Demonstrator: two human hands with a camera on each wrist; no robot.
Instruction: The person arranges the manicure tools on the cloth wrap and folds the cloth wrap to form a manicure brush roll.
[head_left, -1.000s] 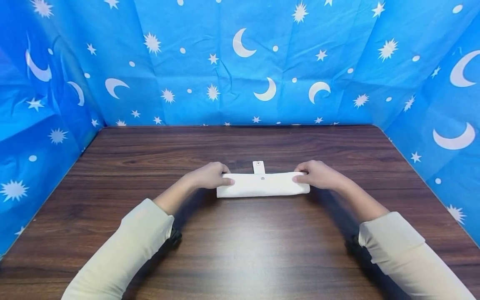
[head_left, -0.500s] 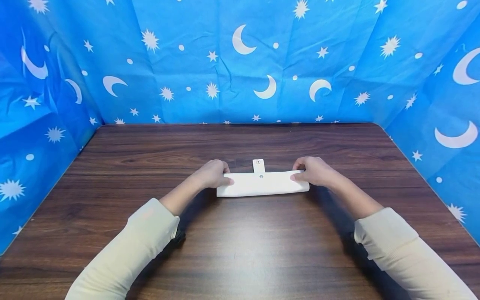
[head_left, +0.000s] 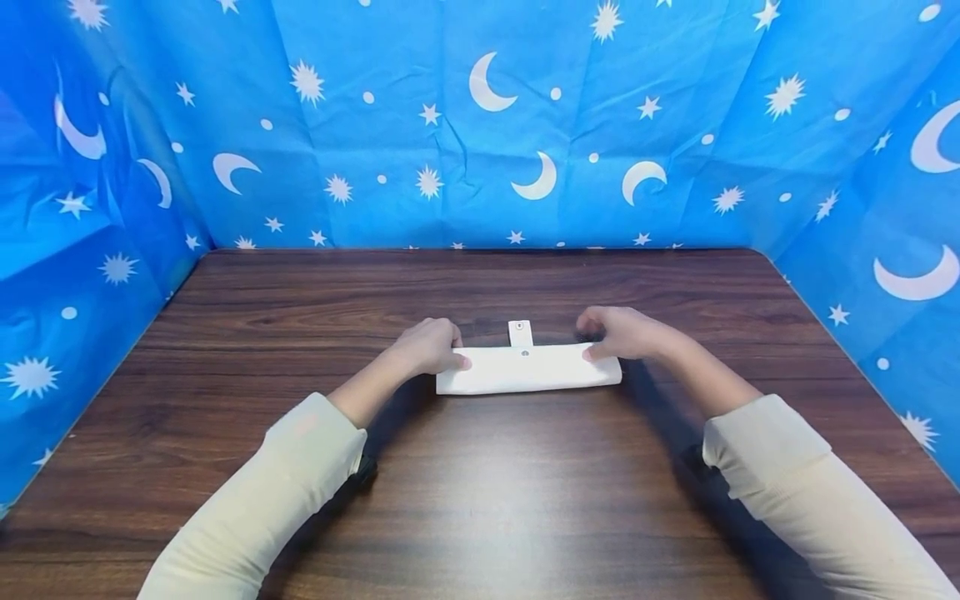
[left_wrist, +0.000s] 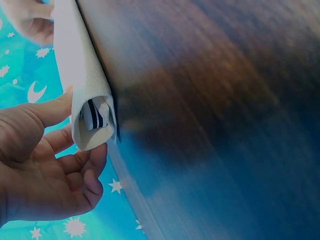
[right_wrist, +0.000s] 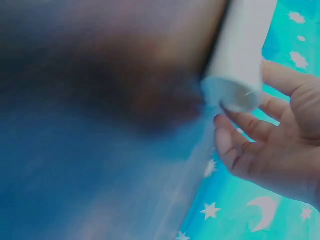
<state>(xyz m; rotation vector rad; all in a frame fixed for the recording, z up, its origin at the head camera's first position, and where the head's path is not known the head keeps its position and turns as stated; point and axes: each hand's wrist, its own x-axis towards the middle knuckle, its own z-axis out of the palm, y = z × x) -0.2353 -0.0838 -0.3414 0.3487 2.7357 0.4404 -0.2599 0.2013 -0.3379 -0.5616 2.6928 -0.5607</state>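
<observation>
A white rolled-up cloth case (head_left: 527, 373) lies crosswise on the table, with a metal snap on its upper side. A short strap (head_left: 521, 334) with a matching snap sticks out flat from its far edge. My left hand (head_left: 429, 347) grips the left end, thumb on the near face and fingers behind. Inside that open end, the left wrist view shows something with black and white stripes (left_wrist: 95, 116). At the other end my right hand (head_left: 628, 333) holds the case (right_wrist: 242, 47), thumb on its face and fingers bent round behind, the forefinger lifted a little off the far edge.
The dark wood-grain table (head_left: 495, 475) extends around the case on all sides. Blue cloth (head_left: 405, 108) with white moons and stars hangs behind the table and along both sides.
The right fingers have lifted from the case's far edge and shifted slightly left, with the thumb staying on it. The left hand keeps its grip, and the case is nearly still.
</observation>
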